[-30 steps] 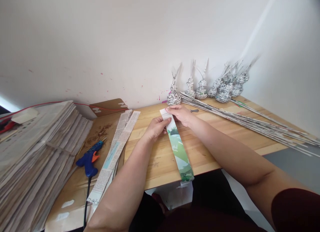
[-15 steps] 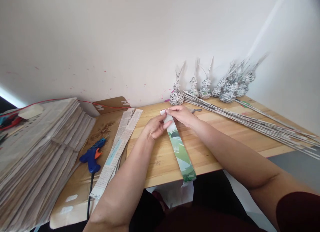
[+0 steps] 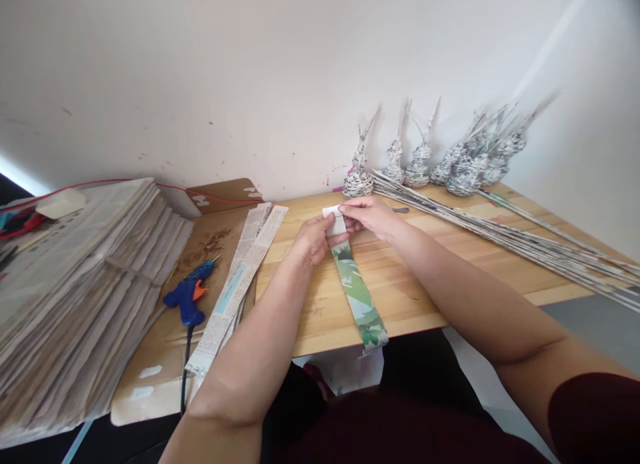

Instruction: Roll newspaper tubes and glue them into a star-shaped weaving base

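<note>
A long paper strip (image 3: 357,287) with a green and white print runs from my hands toward me, its near end curling over the table's front edge. My left hand (image 3: 316,236) pinches the white far end from the left, thumb on top. On the other side of that end, my right hand (image 3: 367,217) grips the same strip between thumb and fingers. A small fold or crease shows at the top between both thumbs. The undersides of the fingers are partly hidden.
Newspaper strips (image 3: 245,277) lie on cardboard (image 3: 150,377) at left, beside a blue glue gun (image 3: 187,294) and a tied newspaper stack (image 3: 95,304). Several woven paper figures (image 3: 359,177) stand along the wall. Rolled paper sticks (image 3: 480,227) stretch across the right side of the table (image 3: 310,324).
Both hands still hold the strip's far end, and more of its white top shows between the thumbs. The whole scene has shifted slightly as the head camera moved.
</note>
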Tool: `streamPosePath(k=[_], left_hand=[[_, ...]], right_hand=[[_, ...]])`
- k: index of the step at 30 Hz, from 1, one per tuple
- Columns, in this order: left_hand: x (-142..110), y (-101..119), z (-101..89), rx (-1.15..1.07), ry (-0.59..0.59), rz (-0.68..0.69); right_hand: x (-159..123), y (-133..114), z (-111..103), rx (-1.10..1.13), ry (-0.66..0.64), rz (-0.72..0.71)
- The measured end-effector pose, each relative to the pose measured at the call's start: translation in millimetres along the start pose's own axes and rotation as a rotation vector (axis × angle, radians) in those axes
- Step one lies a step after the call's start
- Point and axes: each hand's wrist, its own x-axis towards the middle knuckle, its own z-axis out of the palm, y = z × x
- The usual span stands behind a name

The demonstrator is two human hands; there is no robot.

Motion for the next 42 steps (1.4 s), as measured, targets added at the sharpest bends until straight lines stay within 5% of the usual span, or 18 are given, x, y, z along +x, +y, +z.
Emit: streamPosePath(k=[17, 23, 42], left_hand=[[-0.2, -4.5, -2.8, 0.155, 0.047, 0.102], [-0.5, -3.3, -4.0, 0.141, 0.015, 0.097], [2.5, -10.4, -4.4, 0.289, 0.048, 0.181]], right_hand=[[3.7, 5.1, -4.3, -0.036, -0.071, -0.058], [4.0, 6.0, -11.4, -0.002, -0.222, -0.061], [11.8, 18.0, -9.0, 0.023, -0.111, -0.018]])
